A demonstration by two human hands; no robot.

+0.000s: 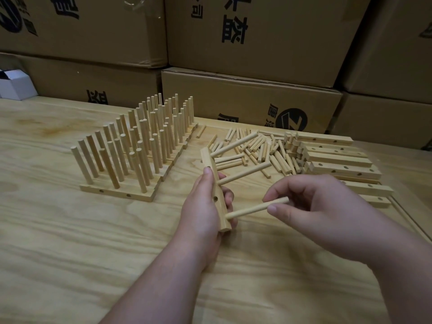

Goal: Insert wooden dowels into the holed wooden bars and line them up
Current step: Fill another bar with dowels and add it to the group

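Holed bar (pixel 216 190) sits at frame centre, held off the bench (pixel 70 242) in the left hand (pixel 201 206), grip closed round it. Two dowels project from it toward 2 o'clock. The third dowel (pixel 254 209) meets the bar's near end, pinched in the right hand (pixel 311 206). Finished rows (pixel 138 146) stand at 10 o'clock; loose dowels (pixel 264 148) and spare bars (pixel 339 160) lie at 2 o'clock. Cardboard boxes (pixel 252 94) stack at 12 o'clock.

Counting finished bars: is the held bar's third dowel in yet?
Going in: the third dowel meets the bar, with the right hand pinching it.
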